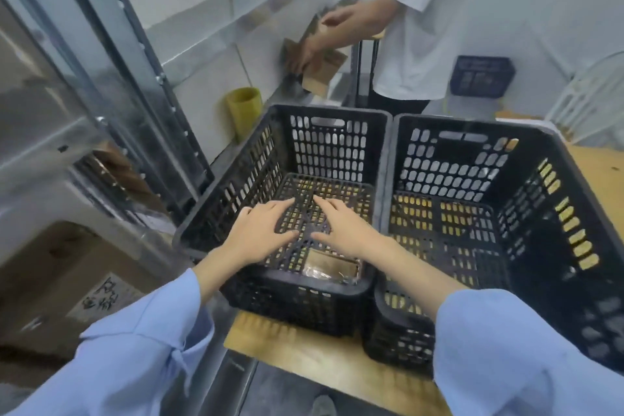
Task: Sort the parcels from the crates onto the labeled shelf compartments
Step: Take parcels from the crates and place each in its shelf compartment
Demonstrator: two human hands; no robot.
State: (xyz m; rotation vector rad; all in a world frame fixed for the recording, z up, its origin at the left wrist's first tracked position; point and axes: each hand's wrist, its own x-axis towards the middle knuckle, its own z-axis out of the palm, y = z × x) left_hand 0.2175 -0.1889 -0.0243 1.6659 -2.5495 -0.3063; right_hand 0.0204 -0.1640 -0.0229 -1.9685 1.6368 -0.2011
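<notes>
Plainly both hands are down in the left crate (216,213) because that is where the one parcel in sight lies: a flat brown parcel (332,267) with a shiny film edge sits on the mesh floor, tight against the crate's near wall. The left hand (261,233) and right hand (346,230) are side by side, palms down, fingers spread and straight, gripping nothing; whether they touch the floor I cannot tell. The parcel lies at 6 o'clock from both hands, between the wrists and nearer the right one, so the fingertips point past it, and I judge they would need to draw back toward the body to pinch its edge. The right crate (540,199) stands touching the left one at 3 o'clock. At 12 o'clock another person (422,27) handles cardboard parcels (319,78) at the metal shelf (209,30)
</notes>
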